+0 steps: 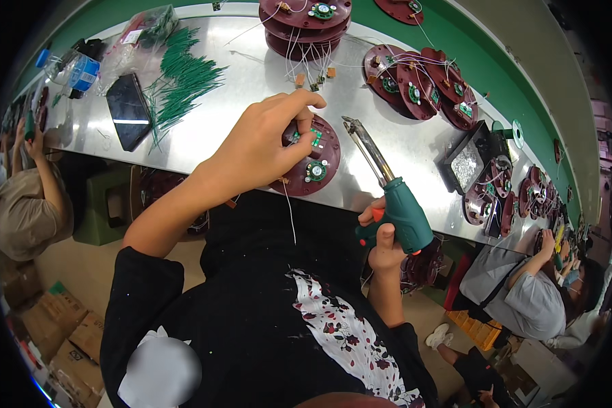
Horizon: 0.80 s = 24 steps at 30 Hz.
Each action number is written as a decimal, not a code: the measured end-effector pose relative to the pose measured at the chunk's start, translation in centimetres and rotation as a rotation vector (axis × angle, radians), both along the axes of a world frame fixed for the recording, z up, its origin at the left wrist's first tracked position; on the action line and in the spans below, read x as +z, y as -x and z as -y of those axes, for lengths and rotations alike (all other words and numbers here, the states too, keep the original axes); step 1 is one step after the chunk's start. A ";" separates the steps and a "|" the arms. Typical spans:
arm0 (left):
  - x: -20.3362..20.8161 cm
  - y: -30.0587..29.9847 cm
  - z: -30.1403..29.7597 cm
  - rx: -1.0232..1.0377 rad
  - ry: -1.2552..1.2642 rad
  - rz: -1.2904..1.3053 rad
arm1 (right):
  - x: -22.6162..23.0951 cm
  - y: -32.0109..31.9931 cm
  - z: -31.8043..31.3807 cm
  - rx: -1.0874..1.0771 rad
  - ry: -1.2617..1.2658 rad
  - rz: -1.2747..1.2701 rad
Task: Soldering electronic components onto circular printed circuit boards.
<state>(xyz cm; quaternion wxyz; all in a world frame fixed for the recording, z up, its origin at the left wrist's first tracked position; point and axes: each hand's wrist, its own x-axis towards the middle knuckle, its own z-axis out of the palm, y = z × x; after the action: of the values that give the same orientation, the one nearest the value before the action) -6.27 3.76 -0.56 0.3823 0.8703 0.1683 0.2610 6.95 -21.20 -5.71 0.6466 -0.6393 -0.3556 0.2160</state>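
A dark red round disc (328,178) lies near the table's front edge. It carries a green circuit board (315,139) and a small round green-rimmed part (315,171); a white wire (291,214) trails from it over the edge. Over the disc's upper left is my left hand (265,139), its fingers bent and the thumb apart from them, with nothing visible between. Part of the board is hidden beneath it. My right hand (384,248) grips a green soldering gun (406,216) by its handle. Its metal tip points up and left, to the right of the disc and apart from it.
Similar discs stand stacked (306,30) at the back, with wires hanging; more discs (402,81) lie back right. Green wires (183,75), a black phone-like slab (129,112) and a bottle (81,71) are at left. A black tray (466,163) sits right. Co-workers sit on both sides.
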 end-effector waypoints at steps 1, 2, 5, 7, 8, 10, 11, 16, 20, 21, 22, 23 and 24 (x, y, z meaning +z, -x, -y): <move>-0.3 -0.1 -0.2 -0.001 -0.099 0.048 | 0.0 0.0 0.1 -0.005 -0.002 -0.001; -0.3 -0.1 -0.2 -0.003 -0.197 0.097 | 0.0 0.0 0.1 -0.003 0.001 -0.002; 0.1 0.1 -0.2 0.022 -0.164 0.059 | -0.1 -0.1 0.4 -0.007 0.006 -0.006; 0.3 0.1 0.1 0.036 -0.150 0.038 | -0.3 -0.3 0.3 0.014 -0.063 -0.030; 0.2 0.0 0.2 0.036 -0.091 0.042 | -0.3 -0.3 0.3 0.025 -0.097 -0.042; -0.1 -0.1 0.5 0.036 0.028 0.050 | 0.1 -0.3 0.2 -0.001 -0.077 -0.035; -0.2 -0.1 0.4 0.034 0.025 0.047 | 0.5 -0.2 0.0 -0.024 -0.053 -0.026; -0.7 -0.2 0.3 -0.016 -0.161 -0.018 | 0.4 -0.4 0.1 -0.043 -0.047 0.000; -1.0 -0.5 0.4 -0.012 -0.173 -0.017 | 0.6 -0.4 -0.1 -0.048 -0.061 -0.007; -1.3 -0.5 0.4 -0.016 -0.147 -0.014 | 0.6 -0.4 -0.1 -0.050 -0.062 -0.009; -1.4 -0.6 0.4 -0.021 -0.121 -0.012 | 0.6 -0.4 0.0 -0.048 -0.056 -0.012; -1.5 -0.7 0.4 -0.023 -0.122 -0.014 | 0.6 -0.5 0.1 -0.046 -0.051 -0.014; -1.5 -0.8 0.5 -0.030 -0.058 -0.022 | 0.6 -0.5 0.2 -0.044 -0.045 -0.017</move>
<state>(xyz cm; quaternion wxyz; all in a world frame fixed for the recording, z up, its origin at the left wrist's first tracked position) -5.43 3.24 -2.10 0.3591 0.8862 0.1516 0.2504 7.44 -21.36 -5.08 0.6682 -0.6305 -0.3409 0.1992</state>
